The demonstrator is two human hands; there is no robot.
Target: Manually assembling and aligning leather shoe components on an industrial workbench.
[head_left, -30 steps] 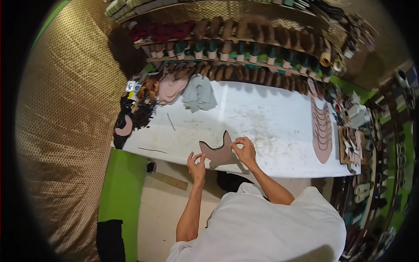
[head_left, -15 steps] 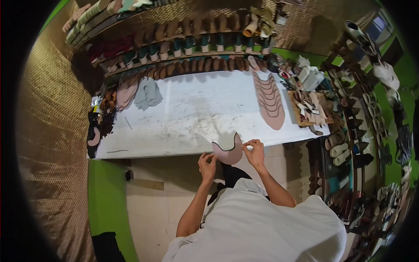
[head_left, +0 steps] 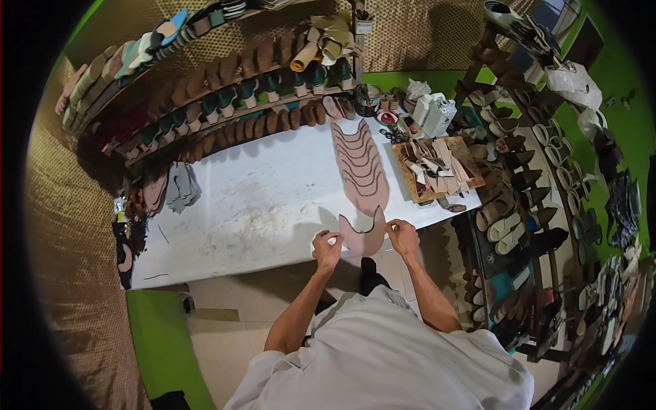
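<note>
White table (head_left: 253, 205): front edge by your hands, open stretch left of the overlapping pink row (head_left: 363, 171). Curved pink piece (head_left: 364, 243): one, at that edge, sides pinched in your left hand (head_left: 327, 251) and right hand (head_left: 404, 239), fingertips closed.

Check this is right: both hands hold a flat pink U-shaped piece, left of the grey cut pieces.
Wrong side: in the head view, the left hand and right hand hold the flat pink U-shaped piece right of the grey cut pieces.
</note>
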